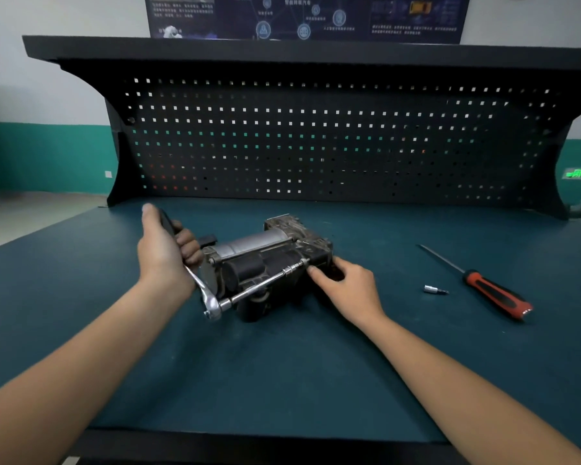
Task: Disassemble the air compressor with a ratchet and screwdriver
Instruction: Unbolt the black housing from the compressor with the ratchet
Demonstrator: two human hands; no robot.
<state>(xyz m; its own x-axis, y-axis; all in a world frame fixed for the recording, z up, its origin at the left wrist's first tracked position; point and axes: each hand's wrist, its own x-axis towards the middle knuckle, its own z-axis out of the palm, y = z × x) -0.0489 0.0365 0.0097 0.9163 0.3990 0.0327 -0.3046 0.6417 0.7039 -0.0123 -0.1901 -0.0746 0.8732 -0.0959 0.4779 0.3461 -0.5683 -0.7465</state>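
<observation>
dark teal matting covers the workbench [299, 374], with a black pegboard [316, 139] filling the upper half of the frame behind it.

head view: the air compressor [269, 263] lies on its side at the centre of the frame, a dirty metal block with a silver cylinder on top and a black motor housing below. it looks heavy and rigid, unlikely to shift by itself but liable to roll under torque, so it is best pinned by its blocky right end. the right hand [346, 290] rests there, fingers pressed against the housing beside the socket tip. the left hand [168, 246] is clenched around the black handle of the ratchet [212, 307], whose long extension bar [265, 285] runs up-right to a bolt. the chrome looks slick. a red-and-black screwdriver [493, 290] and a small loose bit [431, 290] lie at centre right, well apart from the compressor.
</observation>
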